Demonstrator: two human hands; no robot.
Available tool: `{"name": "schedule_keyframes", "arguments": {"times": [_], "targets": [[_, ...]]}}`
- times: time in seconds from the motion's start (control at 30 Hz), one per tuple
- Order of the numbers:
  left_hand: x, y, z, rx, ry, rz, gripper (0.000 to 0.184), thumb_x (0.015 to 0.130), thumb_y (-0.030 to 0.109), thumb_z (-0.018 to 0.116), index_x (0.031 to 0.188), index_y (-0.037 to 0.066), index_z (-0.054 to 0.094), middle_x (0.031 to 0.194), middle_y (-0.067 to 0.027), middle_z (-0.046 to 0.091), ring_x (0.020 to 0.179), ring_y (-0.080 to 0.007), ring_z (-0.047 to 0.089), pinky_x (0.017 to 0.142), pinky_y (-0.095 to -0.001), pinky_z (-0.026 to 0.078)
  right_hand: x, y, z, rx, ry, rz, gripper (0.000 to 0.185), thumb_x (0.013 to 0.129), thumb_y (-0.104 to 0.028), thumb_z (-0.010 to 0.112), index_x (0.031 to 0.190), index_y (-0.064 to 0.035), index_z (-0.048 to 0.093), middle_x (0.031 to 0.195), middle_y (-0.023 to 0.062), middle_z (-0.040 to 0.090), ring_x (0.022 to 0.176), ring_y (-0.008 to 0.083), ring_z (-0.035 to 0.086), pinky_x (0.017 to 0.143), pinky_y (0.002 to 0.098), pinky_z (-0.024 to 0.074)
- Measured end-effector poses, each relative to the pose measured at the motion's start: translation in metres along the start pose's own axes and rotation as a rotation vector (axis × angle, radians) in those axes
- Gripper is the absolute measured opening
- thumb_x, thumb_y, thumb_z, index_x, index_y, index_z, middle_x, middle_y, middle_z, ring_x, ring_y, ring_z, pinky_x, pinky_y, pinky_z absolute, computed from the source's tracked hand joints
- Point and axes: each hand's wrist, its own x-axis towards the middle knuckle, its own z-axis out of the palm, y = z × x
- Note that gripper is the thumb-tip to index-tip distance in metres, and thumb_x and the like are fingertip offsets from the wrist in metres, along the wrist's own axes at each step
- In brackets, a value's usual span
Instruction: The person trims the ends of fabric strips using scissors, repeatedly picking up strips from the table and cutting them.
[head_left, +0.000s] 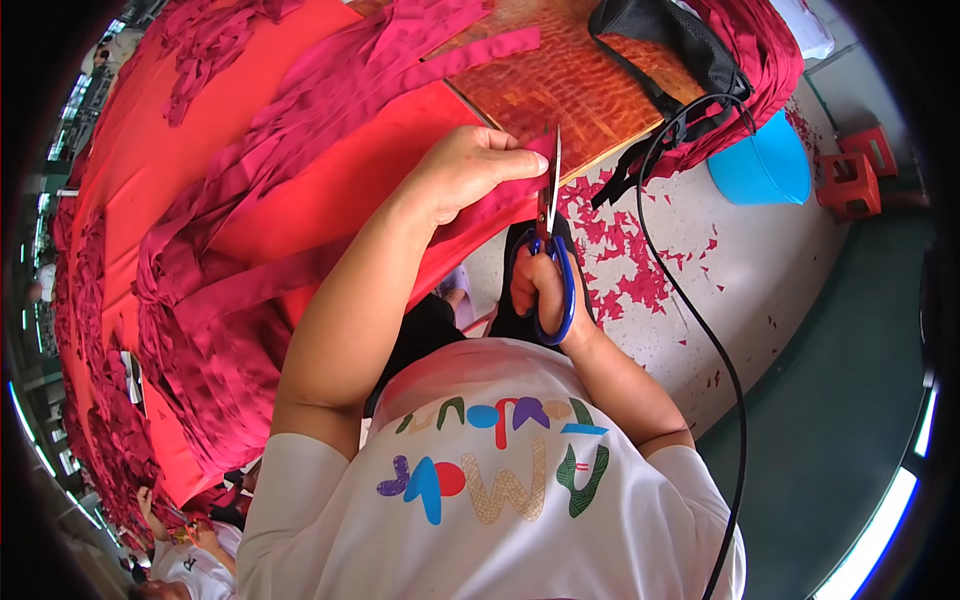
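My left hand [478, 168] pinches the end of a dark red fabric strip [500, 200] above the table's edge. In my right hand [545, 285] is a pair of scissors [549, 215] with blue handles, my fingers wrapped through the loops. The blades point away from me, parted slightly, right beside my left fingertips and the strip's end. More dark red strips [330, 110] lie heaped over the red cloth [360, 160] on the table.
A wooden board [570, 90] lies beyond my hands, with a black bag [670, 40] on it. At right are a blue bucket [765, 165], red stools [850, 185] and a hanging black cable [690, 310]. Red scraps [630, 255] litter the floor. Another person [195, 560] sits at lower left.
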Motion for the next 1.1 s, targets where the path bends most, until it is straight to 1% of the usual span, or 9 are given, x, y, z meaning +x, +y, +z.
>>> {"name": "schedule_keyframes", "arguments": {"times": [0.2,0.27,0.43,0.47,0.5,0.8,0.87,0.97,1.1], "targets": [[0.001,0.000,-0.001,0.017,-0.004,0.006,0.022,0.083,0.020,0.072,0.094,0.001,0.068,0.089,-0.0037,0.068,0.086,-0.0090,0.061,0.080,-0.0240,0.047,-0.001,0.000,0.005,-0.009,0.000,-0.003,0.024,0.086,-0.018,0.048,0.065,-0.0100,0.039,0.053,-0.0002,0.034,0.043,0.0127,0.036,0.041,0.0272,0.0332],[0.003,-0.001,-0.002,0.014,-0.003,0.000,0.022,0.083,0.020,0.072,0.093,0.001,0.068,0.089,-0.0037,0.068,0.086,-0.0091,0.061,0.080,-0.0240,0.047,-0.004,-0.007,0.012,0.083,0.041,0.029,0.025,0.087,-0.019,0.048,0.064,-0.0103,0.040,0.052,-0.0002,0.035,0.042,0.0125,0.036,0.040,0.0271,0.0324],[0.003,-0.002,-0.002,0.005,-0.008,0.006,0.023,0.083,0.021,0.072,0.092,0.001,0.069,0.088,-0.0037,0.068,0.085,-0.0092,0.061,0.080,-0.0244,0.046,-0.005,-0.011,0.019,0.082,0.104,0.051,0.028,0.089,-0.021,0.048,0.064,-0.0101,0.041,0.052,-0.0009,0.035,0.040,0.0117,0.035,0.038,0.0270,0.0313],[0.003,-0.002,-0.002,-0.004,-0.002,0.015,0.024,0.080,0.022,0.073,0.090,0.001,0.069,0.086,-0.0042,0.068,0.083,-0.0098,0.061,0.079,-0.0249,0.046,-0.005,-0.012,0.020,0.096,0.135,0.072,0.028,0.089,-0.021,0.047,0.064,-0.0099,0.041,0.052,-0.0011,0.036,0.040,0.0113,0.035,0.038,0.0270,0.0310],[0.002,-0.002,-0.001,-0.013,0.005,0.023,0.025,0.078,0.023,0.075,0.089,0.001,0.069,0.085,-0.0047,0.069,0.081,-0.0105,0.061,0.078,-0.0255,0.047,-0.005,-0.012,0.020,0.093,0.135,0.074,0.028,0.089,-0.021,0.047,0.064,-0.0099,0.041,0.052,-0.0011,0.036,0.040,0.0113,0.035,0.038,0.0270,0.0310],[0.002,-0.003,-0.001,-0.004,0.005,0.039,0.024,0.078,0.023,0.075,0.089,0.002,0.070,0.084,-0.0040,0.069,0.079,-0.0100,0.061,0.076,-0.0254,0.047,-0.007,-0.013,0.019,0.012,0.156,0.053,0.029,0.090,-0.021,0.047,0.065,-0.0074,0.044,0.052,-0.0009,0.036,0.039,0.0112,0.036,0.037,0.0266,0.0319],[0.001,-0.002,-0.001,-0.002,0.008,0.039,0.024,0.078,0.022,0.075,0.088,0.002,0.070,0.084,-0.0040,0.069,0.079,-0.0099,0.061,0.076,-0.0253,0.047,-0.007,-0.013,0.018,0.038,0.144,0.097,0.027,0.089,-0.020,0.046,0.066,-0.0073,0.043,0.053,-0.0004,0.037,0.040,0.0114,0.036,0.038,0.0267,0.0324],[0.001,-0.002,-0.001,-0.003,0.004,0.026,0.023,0.078,0.022,0.075,0.088,0.002,0.070,0.083,-0.0040,0.069,0.078,-0.0099,0.061,0.075,-0.0251,0.046,-0.005,-0.010,0.015,0.008,0.092,0.063,0.023,0.087,-0.019,0.045,0.067,-0.0070,0.043,0.054,0.0003,0.037,0.042,0.0120,0.038,0.039,0.0269,0.0336],[0.003,-0.003,-0.002,0.003,-0.025,0.007,0.021,0.077,0.020,0.075,0.087,0.002,0.070,0.082,-0.0042,0.069,0.077,-0.0099,0.061,0.075,-0.0246,0.046,-0.005,-0.009,0.015,0.000,0.097,-0.003,0.021,0.086,-0.018,0.045,0.068,-0.0070,0.042,0.055,0.0004,0.038,0.043,0.0126,0.038,0.041,0.0270,0.0346]]}}
